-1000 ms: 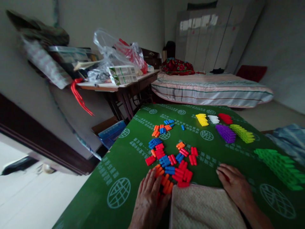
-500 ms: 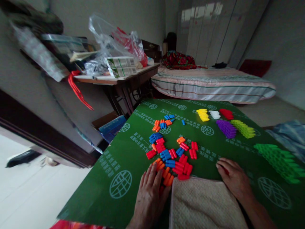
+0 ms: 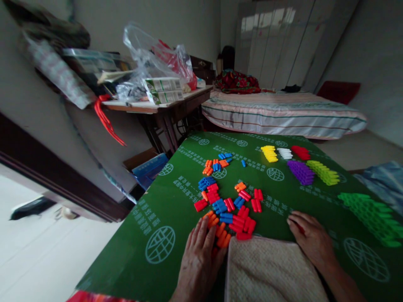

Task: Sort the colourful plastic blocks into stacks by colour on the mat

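Note:
My left hand (image 3: pixel 198 253) lies with its fingers stretched out on the green board (image 3: pixel 119 256). Its fingertips touch the near end of a scatter of bullet-shaped plastic blocks, by the orange blocks (image 3: pixel 223 237). Red blocks (image 3: pixel 241 222) and blue blocks (image 3: pixel 219 206) spread beyond it, mostly in small joined groups. At the right, my right hand (image 3: pixel 310 239) rests on the board with curled fingers. A bit of a red block (image 3: pixel 301 229) shows between thumb and fingers; most of it is hidden. Between the hands lies a beige woven cloth (image 3: pixel 267 268).
Sorted groups stand on the right: yellow (image 3: pixel 269 154), white (image 3: pixel 284 153), red (image 3: pixel 300 152), purple (image 3: pixel 300 172), lime (image 3: pixel 323 172) and green (image 3: pixel 370 216) blocks. A cluttered side table (image 3: pixel 145 108) stands behind on the left, a bed (image 3: pixel 283 111) at the back.
The view has shifted very slightly. Both hands and the blocks stay where they were on the board.

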Motion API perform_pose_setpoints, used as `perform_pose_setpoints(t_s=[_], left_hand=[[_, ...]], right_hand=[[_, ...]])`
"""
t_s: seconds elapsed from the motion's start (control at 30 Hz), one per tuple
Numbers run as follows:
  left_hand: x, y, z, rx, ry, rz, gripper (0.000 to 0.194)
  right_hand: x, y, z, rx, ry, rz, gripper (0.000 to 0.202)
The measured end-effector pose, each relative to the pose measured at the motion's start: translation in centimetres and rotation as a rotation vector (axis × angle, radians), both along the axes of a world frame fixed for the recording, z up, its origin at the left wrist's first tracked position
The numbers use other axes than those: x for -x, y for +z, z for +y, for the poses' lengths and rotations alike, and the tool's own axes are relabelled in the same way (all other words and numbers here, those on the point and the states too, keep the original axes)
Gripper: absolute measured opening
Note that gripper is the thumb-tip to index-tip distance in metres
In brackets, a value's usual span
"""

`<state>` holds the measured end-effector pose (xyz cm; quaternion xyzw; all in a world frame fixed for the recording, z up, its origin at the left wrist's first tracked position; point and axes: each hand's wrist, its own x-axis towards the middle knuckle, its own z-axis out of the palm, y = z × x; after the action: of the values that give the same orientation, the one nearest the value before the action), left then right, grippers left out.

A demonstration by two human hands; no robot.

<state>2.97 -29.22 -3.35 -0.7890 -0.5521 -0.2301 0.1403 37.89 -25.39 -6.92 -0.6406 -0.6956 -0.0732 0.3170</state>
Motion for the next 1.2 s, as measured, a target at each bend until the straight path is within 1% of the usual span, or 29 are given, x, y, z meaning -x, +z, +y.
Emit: perform_pose_setpoints(t_s=[0.27, 0.53, 0.73, 1.0, 1.2], left_hand=[[-0.1, 0.0, 0.1, -0.017, -0.032, -0.026, 0.046], [-0.2, 0.2, 0.3, 0.012, -0.014, -0.029, 0.045], [-0.2, 0.1, 0.6, 0.001, -0.018, -0.037, 0.044], [-0.7, 0.3, 1.8, 0.028, 0.000, -0.002, 0.046], [-0.8, 0.4, 2.7, 0.079, -0.005, -0.006, 0.045]], right_hand=[[-0.1, 0.1, 0.0, -0.003, 0.009, -0.001, 0.036], [-0.3, -0.2, 0.0, -0.018, 0.027, -0.018, 0.037], [-0.3, 0.0, 0.1, -0.026, 0.029, -0.042, 0.037], [0.0, 0.1, 0.1, -0.011, 0.011, -0.031, 0.036], [0.0, 0.3, 0.2, -0.033, 0.017, -0.043, 0.037]])
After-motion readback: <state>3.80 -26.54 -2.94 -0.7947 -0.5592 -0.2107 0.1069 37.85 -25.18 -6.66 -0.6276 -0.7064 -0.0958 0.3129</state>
